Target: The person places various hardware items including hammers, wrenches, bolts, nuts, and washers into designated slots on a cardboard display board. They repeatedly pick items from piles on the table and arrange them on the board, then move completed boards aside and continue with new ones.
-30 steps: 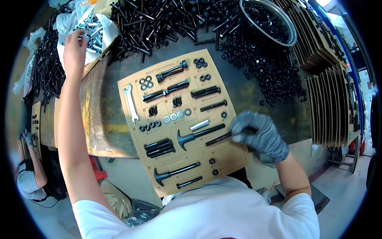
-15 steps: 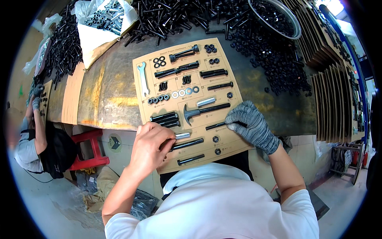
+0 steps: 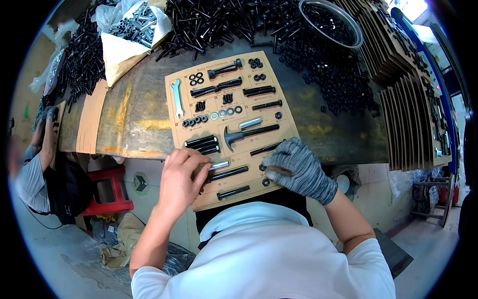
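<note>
A brown hardware card [image 3: 259, 114] lies tilted across the front edge of the table, with metal parts set in rows on it. My bare left hand [image 3: 180, 175] is at the card's lower left, thumb and fingertips closed at the left end of a short silver tube [image 3: 220, 164]. A long black bolt [image 3: 230, 173] lies just below that tube. At the lower right, my gloved right hand [image 3: 301, 172] pinches a small black nut [image 3: 262, 167] against the card. Another nut [image 3: 266, 182] sits below it. Above are a T-shaped black bar [image 3: 251, 132] and a silver wrench [image 3: 177, 98].
Heaps of black bolts [image 3: 209, 25] and black nuts [image 3: 333, 79] cover the back. A bag of silver tubes [image 3: 124, 55] stands back left, near a clear round tub [image 3: 359, 37]. Stacked loaded cards [image 3: 406, 129] stand right. A co-worker [image 3: 42, 164] works at far left, beside a red stool [image 3: 112, 192].
My right hand has moved down and left from the thin black bolt to the nut. My left hand stays by the silver tube. The card appears shifted slightly left in view.
</note>
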Demonstrator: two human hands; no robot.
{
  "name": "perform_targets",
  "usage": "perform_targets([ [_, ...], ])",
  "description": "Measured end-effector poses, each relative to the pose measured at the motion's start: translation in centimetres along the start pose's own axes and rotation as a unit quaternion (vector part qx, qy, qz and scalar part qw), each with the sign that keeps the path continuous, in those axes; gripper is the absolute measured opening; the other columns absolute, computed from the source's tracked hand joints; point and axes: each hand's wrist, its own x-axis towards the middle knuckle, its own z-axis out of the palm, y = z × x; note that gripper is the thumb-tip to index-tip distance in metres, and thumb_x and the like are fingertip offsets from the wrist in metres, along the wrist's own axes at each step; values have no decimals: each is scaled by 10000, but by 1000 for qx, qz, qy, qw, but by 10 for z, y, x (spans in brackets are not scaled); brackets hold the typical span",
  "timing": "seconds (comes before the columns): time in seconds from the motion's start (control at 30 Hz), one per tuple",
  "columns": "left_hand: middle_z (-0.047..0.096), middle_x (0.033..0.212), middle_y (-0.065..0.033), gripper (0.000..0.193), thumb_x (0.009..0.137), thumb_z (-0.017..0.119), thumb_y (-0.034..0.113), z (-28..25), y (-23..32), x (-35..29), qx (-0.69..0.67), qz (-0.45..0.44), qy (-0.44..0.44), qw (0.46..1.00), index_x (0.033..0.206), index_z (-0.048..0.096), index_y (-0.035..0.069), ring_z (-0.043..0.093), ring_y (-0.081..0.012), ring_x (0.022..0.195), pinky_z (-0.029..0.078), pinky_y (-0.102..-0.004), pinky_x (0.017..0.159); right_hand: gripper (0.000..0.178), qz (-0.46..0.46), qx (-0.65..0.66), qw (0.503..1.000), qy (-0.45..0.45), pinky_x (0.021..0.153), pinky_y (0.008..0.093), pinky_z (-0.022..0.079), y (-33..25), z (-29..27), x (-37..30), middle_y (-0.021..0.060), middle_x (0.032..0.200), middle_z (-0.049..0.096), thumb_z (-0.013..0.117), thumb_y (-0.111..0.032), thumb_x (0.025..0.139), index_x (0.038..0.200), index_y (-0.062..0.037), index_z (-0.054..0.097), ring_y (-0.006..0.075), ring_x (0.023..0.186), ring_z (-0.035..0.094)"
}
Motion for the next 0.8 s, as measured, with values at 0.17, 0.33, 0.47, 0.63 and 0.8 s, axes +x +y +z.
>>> perform_targets([
  [0.17,635,930,-106,113,873,698,-12,0,-9,-15,-53,-76,82,992,985,699,10,622,-223,779,512,-320,713,270,32,24,999,-27,877,405,536,-3,15,-2,90,981,655,766,-299,848,1023,-94,757,288,950,628],
  [0.33,615,926,-110,145,918,675,24,-2,-19,-37,-66,-189,114,973,1062,678,6,601,-195,751,508,-309,703,251,38,34,999,-2,919,401,532,-3,10,-3,97,977,664,755,-276,876,1039,-85,754,273,973,639],
  [0.47,635,954,-86,259,1019,579,101,7,-29,-56,-140,-316,61,936,1257,599,3,580,-130,781,494,-284,689,264,105,-17,979,174,993,410,517,36,-2,0,136,1138,680,713,-191,923,1153,-62,720,294,1098,636],
  [0.63,653,1163,-104,393,1043,493,49,47,-33,-83,-261,-282,135,913,1424,498,-46,608,-158,1008,495,-303,923,426,142,-212,967,23,1104,458,427,54,8,18,223,1289,627,583,-195,988,1366,-1,558,360,1187,597],
  [0.8,681,1167,-128,381,1057,525,102,56,-47,-81,-331,-266,149,893,1406,518,-51,651,-161,932,525,-292,812,372,238,-26,960,143,1029,456,467,46,3,33,224,1153,672,586,-226,963,1249,9,623,363,1114,630],
])
